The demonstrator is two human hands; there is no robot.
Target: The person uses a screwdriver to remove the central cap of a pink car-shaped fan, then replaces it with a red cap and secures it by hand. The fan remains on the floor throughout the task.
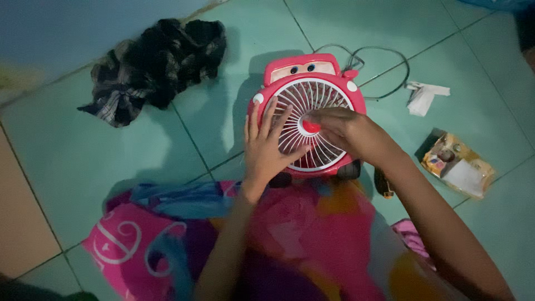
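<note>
A small red fan (pixel 310 72) shaped like a cartoon car lies face up on the teal tiled floor, its white round grille (pixel 329 100) showing. My left hand (pixel 266 146) rests flat with spread fingers on the left side of the grille. My right hand (pixel 346 129) lies over the right half, fingertips at the red centre cap (pixel 310 127). Neither hand grips anything I can make out.
A dark checked cloth (pixel 156 64) lies crumpled at the upper left. The fan's cable (pixel 390 61) loops behind it. A white crumpled paper (pixel 422 96) and a clear packet of small items (pixel 457 165) lie at the right. A bright patterned fabric (pixel 278 239) covers my lap.
</note>
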